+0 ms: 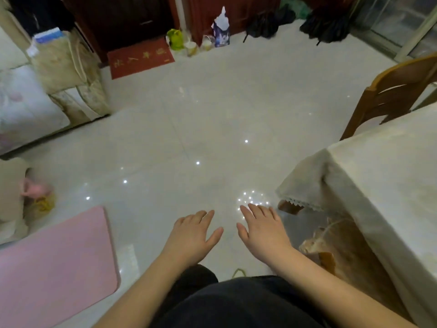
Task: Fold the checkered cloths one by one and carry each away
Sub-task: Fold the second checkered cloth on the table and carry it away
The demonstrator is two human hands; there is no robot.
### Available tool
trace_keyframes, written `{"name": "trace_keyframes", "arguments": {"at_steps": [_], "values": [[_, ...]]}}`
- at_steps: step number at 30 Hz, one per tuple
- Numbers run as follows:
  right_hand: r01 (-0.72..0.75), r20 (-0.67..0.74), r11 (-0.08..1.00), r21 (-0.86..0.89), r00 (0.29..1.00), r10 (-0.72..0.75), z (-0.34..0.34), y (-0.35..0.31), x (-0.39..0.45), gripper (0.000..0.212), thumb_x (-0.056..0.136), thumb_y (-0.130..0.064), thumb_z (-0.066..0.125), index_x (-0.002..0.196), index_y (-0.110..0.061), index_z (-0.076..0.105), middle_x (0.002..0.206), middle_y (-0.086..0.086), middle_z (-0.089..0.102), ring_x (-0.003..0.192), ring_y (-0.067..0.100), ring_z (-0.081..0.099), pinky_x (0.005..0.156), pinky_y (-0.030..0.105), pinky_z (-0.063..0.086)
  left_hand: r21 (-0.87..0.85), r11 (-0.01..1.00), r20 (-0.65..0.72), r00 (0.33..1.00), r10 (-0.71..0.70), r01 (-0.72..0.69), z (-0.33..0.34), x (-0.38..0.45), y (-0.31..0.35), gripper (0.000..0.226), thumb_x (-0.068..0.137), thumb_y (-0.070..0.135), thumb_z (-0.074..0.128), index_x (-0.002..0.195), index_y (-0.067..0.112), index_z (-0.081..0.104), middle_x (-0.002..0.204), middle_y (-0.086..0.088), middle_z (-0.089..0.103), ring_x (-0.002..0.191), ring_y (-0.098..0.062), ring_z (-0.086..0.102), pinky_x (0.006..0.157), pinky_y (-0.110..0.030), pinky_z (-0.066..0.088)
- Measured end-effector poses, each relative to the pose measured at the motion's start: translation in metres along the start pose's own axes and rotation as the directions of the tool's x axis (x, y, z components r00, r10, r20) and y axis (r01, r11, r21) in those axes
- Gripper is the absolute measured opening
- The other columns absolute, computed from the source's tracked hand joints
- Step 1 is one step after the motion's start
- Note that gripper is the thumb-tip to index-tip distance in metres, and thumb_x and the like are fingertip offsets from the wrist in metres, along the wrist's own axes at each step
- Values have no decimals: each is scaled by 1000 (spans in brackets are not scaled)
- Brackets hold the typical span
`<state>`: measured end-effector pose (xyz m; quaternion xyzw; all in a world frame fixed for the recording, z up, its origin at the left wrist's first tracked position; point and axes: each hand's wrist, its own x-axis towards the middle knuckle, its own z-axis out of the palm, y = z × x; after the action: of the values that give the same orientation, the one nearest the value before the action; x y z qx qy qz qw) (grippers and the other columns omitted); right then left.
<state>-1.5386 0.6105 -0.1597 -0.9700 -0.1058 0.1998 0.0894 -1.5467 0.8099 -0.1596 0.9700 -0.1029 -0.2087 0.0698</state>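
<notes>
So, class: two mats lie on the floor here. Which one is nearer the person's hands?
The pink mat, at lower left beside the left hand. The red doormat lies far off by the dark door.

A home, prob. a living/dining room by the entrance. Glossy pale tiled floor (212, 110) w/ ceiling lights reflected in it. Red doormat (140, 58) w/ gold characters lies at a dark red-brown wooden door (132, 17). At right, a table under a cream lace-edged tablecloth (383, 176), wooden chair (392, 91) just beside it. At left, a sofa (26, 100) w/ fabric covers. Pink mat (54, 263) on the floor, near left. Along the far wall: bags, incl. a blue-and-white gift bag (221, 29), paper cups (192, 48), folded black umbrellas (326, 24). Glass sliding door (402, 22) in the far right corner.
</notes>
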Motion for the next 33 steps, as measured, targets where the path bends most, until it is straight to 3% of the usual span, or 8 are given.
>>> {"name": "trace_keyframes", "arguments": {"at_steps": [2,6,8,11,14,19,28,33], "values": [[-43,-10,999,19,999,43,-13,6,28,58,101,-49,23,153,-23,20,159,0,26,145,21,22,119,41,6,25,999,5,1000,31,-31,-14,32,-7,97,75,78,-12,153,28,18,157,4,29,141,-16,30,115,-37,24],[-95,-57,995,38,994,97,-35,11,89,79,86,-54,-1,151,-21,28,155,3,34,142,24,31,118,42,13,62,994,15,996,91,-92,-44,102,-26,97,75,78,-11,154,28,17,158,5,27,143,-15,25,117,-39,19],[-117,-50,992,54,992,120,-46,12,124,82,83,-54,-3,152,-21,27,156,3,33,143,24,29,119,42,12,76,990,17,993,120,-121,-59,141,-38,97,74,76,-11,154,29,17,158,5,26,144,-15,24,117,-39,18],[-139,-17,988,65,990,141,-61,9,176,59,99,-45,16,153,-22,21,159,3,26,146,23,22,120,41,8,86,983,15,986,164,-164,-81,197,-61,99,73,77,-16,153,29,17,158,5,26,144,-16,23,118,-40,17],[-170,-8,980,99,985,172,-84,2,220,56,101,-43,23,154,-22,19,160,2,23,147,22,20,120,40,8,81,972,22,975,220,-221,-111,241,-77,93,77,74,-11,153,29,18,158,5,26,144,-17,23,117,-40,17],[-241,-72,965,104,966,249,-126,16,284,85,79,-52,-9,153,-22,23,159,2,27,146,22,22,120,39,8,118,935,42,942,332,-335,-160,323,-85,88,79,69,-3,152,28,22,157,4,29,143,-17,26,116,-40,20],[-383,-88,909,167,912,400,-175,112,367,87,78,-54,-10,153,-24,23,160,1,25,147,22,20,119,38,6,185,858,103,878,468,-479,-210,484,-19,81,84,68,3,152,29,20,158,6,27,144,-16,24,117,-39,18],[-432,-93,877,211,884,458,-207,191,404,60,99,-49,15,154,-25,20,160,0,22,147,21,18,120,38,5,222,822,134,851,507,-525,-237,564,46,86,80,69,-2,153,29,20,158,4,25,144,-17,23,118,-41,20]]}}
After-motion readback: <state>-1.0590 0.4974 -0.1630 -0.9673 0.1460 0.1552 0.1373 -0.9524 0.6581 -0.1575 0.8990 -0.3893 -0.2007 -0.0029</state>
